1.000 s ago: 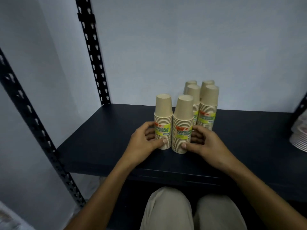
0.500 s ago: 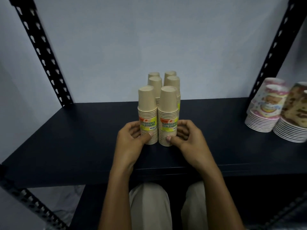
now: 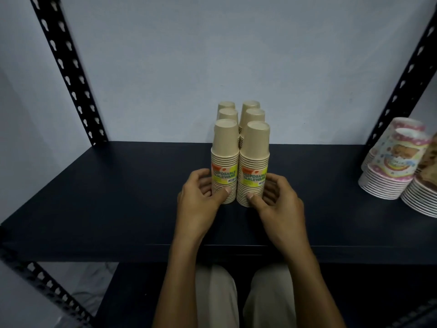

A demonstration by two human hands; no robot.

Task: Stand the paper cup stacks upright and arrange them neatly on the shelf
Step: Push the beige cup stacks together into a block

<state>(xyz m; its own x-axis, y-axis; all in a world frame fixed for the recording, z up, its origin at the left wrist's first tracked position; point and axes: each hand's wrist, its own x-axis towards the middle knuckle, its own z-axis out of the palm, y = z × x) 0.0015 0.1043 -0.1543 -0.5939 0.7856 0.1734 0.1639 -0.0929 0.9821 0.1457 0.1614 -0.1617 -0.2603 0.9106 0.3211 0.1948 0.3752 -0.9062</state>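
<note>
Several tan paper cup stacks stand upright in two rows running back on the dark shelf (image 3: 106, 197). My left hand (image 3: 198, 197) is wrapped around the base of the front left stack (image 3: 224, 147), thumb on its front. My right hand (image 3: 276, 200) grips the base of the front right stack (image 3: 256, 150) the same way. The two front stacks touch side by side, their yellow labels facing me. Behind them the rear stacks (image 3: 251, 113) show only their tops.
Patterned paper cup stacks (image 3: 392, 162) and a pile of paper plates (image 3: 423, 197) sit at the shelf's right end. Black perforated uprights (image 3: 68, 72) rise at the back left and back right corners. A pale wall is behind. My knees are below the shelf edge.
The view has swung right, bringing the patterned cups and plates into sight. The two front stacks have been drawn together and lined up with the rows behind; both hands stay on them.
</note>
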